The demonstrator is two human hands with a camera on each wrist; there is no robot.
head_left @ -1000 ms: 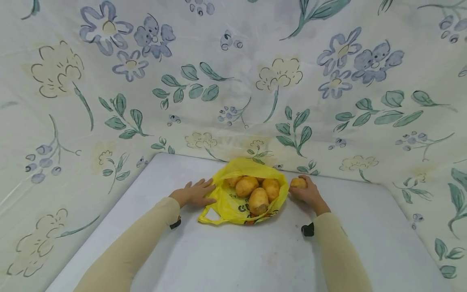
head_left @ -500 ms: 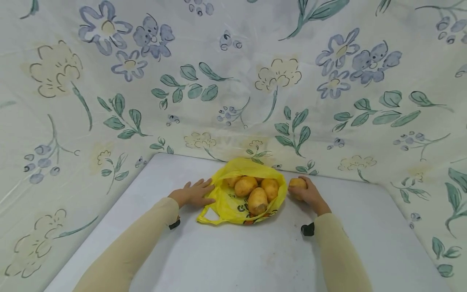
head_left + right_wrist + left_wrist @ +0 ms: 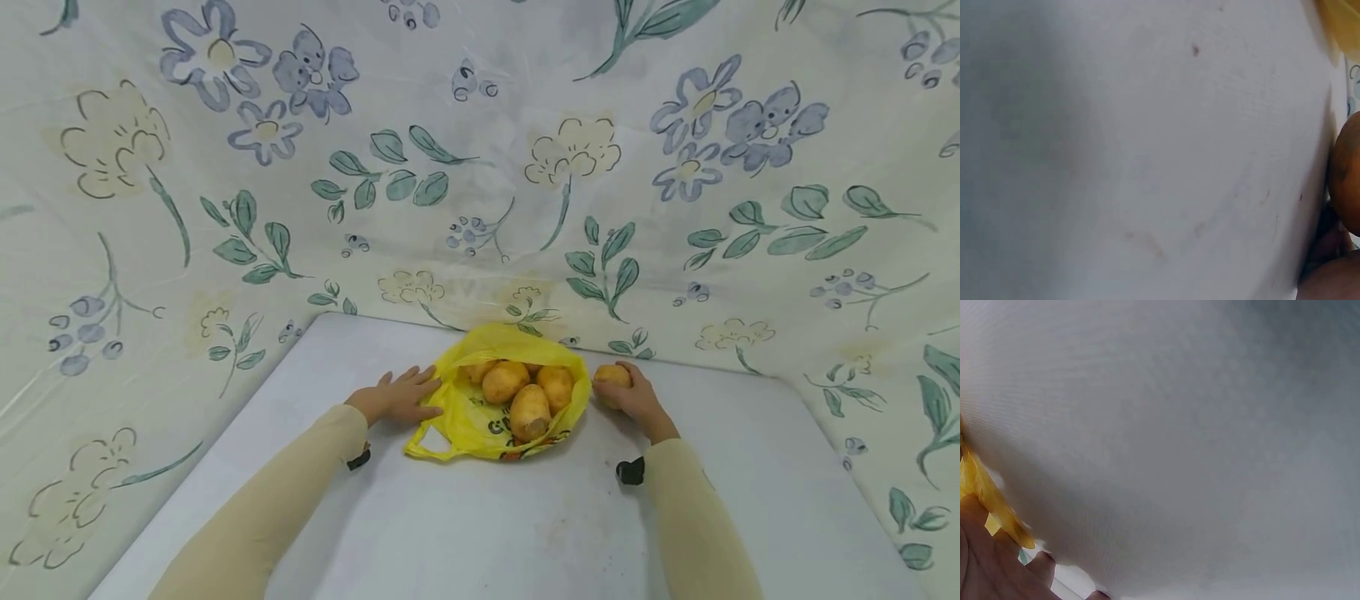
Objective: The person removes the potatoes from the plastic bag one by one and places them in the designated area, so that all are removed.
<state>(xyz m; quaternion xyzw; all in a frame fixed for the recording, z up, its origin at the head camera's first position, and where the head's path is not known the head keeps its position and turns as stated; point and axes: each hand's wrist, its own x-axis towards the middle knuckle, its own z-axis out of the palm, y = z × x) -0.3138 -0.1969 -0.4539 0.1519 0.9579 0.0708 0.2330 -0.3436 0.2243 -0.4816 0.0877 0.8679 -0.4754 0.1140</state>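
Note:
A yellow plastic bag (image 3: 468, 417) lies on its side, its mouth facing the person, with several potatoes (image 3: 530, 412) inside. My left hand (image 3: 401, 397) rests at the bag's left edge, fingers spread and straight, touching the plastic. To the right of the bag, my right hand (image 3: 636, 400) holds a single potato (image 3: 613, 375) between curled fingers and thumb, low by the table. In the right wrist view that potato (image 3: 1347, 175) shows at the right edge. The left wrist view catches the left hand's fingers (image 3: 1041, 569) against a strip of the yellow bag (image 3: 991, 500).
The white table (image 3: 480, 525) runs back to a floral-patterned sheet (image 3: 480, 208) hanging behind and at both sides. A loop handle (image 3: 427, 454) of the bag lies toward the left front. Small dark specks mark the tabletop near the right wrist.

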